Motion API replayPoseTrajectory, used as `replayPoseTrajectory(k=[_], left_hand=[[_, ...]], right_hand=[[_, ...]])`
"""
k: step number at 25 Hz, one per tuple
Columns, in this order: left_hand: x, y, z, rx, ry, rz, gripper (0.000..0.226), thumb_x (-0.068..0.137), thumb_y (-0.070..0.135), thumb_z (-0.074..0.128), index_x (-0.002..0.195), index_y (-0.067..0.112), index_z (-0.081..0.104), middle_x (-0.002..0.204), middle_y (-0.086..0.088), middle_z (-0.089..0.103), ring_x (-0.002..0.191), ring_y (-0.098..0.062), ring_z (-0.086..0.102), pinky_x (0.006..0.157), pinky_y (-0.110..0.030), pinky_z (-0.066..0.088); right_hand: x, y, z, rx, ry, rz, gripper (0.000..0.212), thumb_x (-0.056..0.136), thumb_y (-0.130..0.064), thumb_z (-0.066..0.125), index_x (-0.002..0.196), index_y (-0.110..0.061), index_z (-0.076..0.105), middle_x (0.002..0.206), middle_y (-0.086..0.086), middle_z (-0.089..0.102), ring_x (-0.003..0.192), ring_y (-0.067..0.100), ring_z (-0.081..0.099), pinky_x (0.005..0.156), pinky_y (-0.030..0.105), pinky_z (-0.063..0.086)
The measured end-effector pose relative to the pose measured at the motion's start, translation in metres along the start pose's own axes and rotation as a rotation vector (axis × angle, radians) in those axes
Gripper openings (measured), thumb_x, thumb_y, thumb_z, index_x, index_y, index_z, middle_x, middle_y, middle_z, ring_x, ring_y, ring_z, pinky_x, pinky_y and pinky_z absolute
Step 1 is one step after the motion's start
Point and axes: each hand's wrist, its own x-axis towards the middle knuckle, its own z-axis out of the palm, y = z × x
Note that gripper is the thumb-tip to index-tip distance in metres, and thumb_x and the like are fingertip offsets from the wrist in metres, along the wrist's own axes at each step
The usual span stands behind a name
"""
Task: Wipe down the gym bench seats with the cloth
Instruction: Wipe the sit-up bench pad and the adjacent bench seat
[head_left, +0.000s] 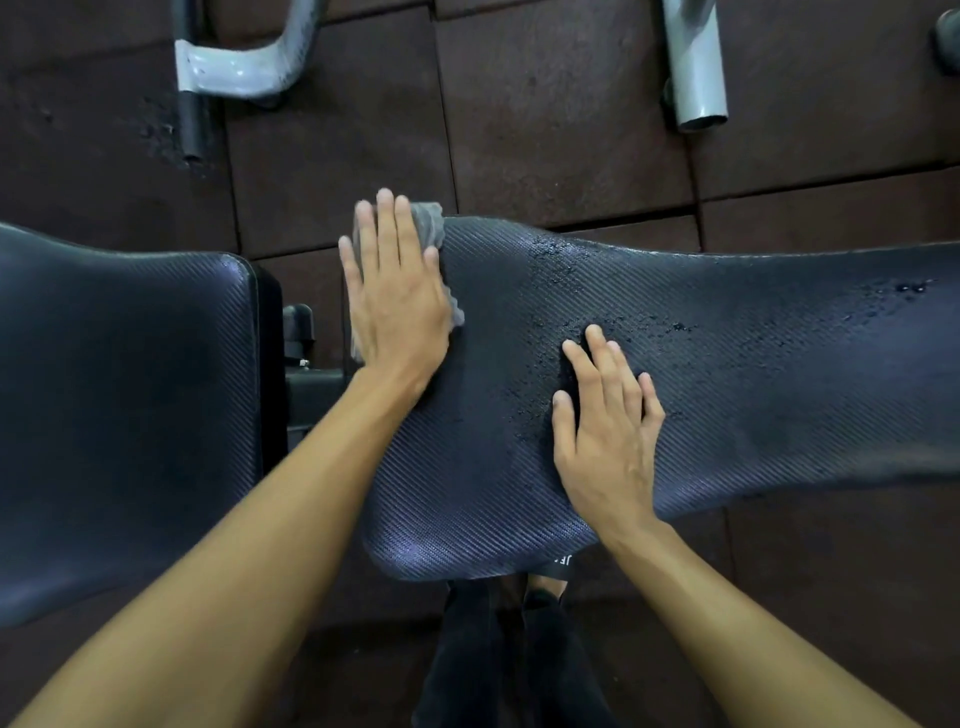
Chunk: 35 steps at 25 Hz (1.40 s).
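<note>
A long black textured bench pad (727, 374) runs from the centre to the right, with wet droplets on its middle and far right. My left hand (395, 291) lies flat on a grey cloth (431, 223) at the pad's far left corner, pressing it against the surface; most of the cloth is hidden under the palm. My right hand (608, 421) rests flat with fingers spread on the pad's near side, holding nothing. A second black seat pad (124, 395) sits to the left, separated by a gap.
The black bench frame and hinge (298, 332) show in the gap between the pads. Grey metal equipment tubes (244, 78) (696, 67) stand on the dark rubber floor tiles (561, 119) beyond the bench. My legs in dark trousers (509, 660) are below the pad.
</note>
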Motion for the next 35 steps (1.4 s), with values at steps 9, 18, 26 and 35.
replayPoseTrajectory(k=[9,18,26,35], left_hand=[[-0.089,0.091,0.02,-0.044,-0.072,0.379,0.054,0.106,0.027,0.018,0.156,0.007,0.016,0.164,-0.008,0.014,0.152,-0.023,0.009,0.123,-0.045,0.014],[-0.046,0.065,0.015,-0.019,-0.044,0.14,0.055,0.107,0.03,0.018,0.156,0.008,0.008,0.165,-0.009,0.006,0.153,-0.025,0.002,0.124,-0.046,0.003],[-0.159,0.079,0.022,0.005,-0.109,0.381,0.054,0.107,0.027,0.017,0.156,0.007,0.013,0.165,-0.008,0.011,0.152,-0.022,0.008,0.124,-0.044,0.013],[-0.106,0.051,0.015,0.015,-0.047,0.049,0.056,0.107,0.03,0.018,0.157,0.008,0.006,0.165,-0.008,0.004,0.153,-0.025,0.002,0.124,-0.045,0.005]], right_hand=[[0.006,0.037,-0.028,0.065,0.069,0.105,0.047,0.105,-0.027,0.038,0.152,-0.025,0.035,0.165,-0.005,0.02,0.152,0.013,0.015,0.123,0.044,0.009],[0.005,0.052,-0.015,-0.091,0.096,0.107,0.052,0.106,-0.037,0.031,0.157,-0.026,0.025,0.167,-0.005,0.014,0.154,0.014,0.01,0.122,0.046,0.004],[0.006,0.056,-0.016,-0.038,0.105,0.093,0.051,0.106,-0.038,0.033,0.156,-0.029,0.027,0.166,-0.007,0.016,0.153,0.011,0.011,0.123,0.044,0.004],[0.006,0.056,-0.02,0.029,0.06,0.089,0.052,0.105,-0.036,0.034,0.156,-0.029,0.025,0.167,-0.008,0.013,0.154,0.011,0.007,0.122,0.043,-0.001]])
